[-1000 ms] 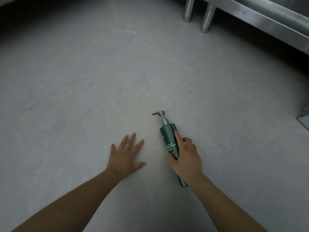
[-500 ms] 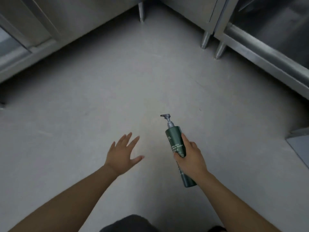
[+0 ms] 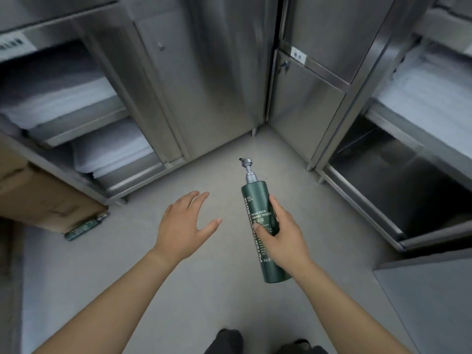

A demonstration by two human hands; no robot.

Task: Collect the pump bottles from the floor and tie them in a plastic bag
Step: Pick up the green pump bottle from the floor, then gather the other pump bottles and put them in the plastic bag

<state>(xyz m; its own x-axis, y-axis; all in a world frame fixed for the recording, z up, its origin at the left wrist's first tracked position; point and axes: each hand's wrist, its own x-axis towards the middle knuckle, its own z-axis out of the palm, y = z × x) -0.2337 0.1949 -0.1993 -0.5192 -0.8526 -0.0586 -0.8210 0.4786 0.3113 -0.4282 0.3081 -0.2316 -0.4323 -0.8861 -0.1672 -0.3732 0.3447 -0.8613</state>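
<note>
My right hand (image 3: pixel 282 240) grips a dark green pump bottle (image 3: pixel 258 200) with a grey pump head, held above the floor with the pump pointing away from me. White lettering on it reads "hand wash". My left hand (image 3: pixel 182 226) hovers to the left of the bottle, fingers spread and relaxed, holding nothing. A second green pump bottle (image 3: pixel 84 227) lies on its side on the floor at the left, against the foot of a cardboard box. No plastic bag is in view.
A cardboard box (image 3: pixel 38 198) stands at the left. Steel cabinets surround the grey floor (image 3: pixel 204 290): open shelves (image 3: pixel 84 134) with folded white cloths at the left, closed doors (image 3: pixel 301 98) ahead, a low open shelf (image 3: pixel 398 190) at the right. My shoes (image 3: pixel 224 341) show at the bottom edge.
My right hand has lifted the green bottle off the floor and the view has risen, bringing cabinets, the box and the second bottle into sight. My left hand came up off the floor.
</note>
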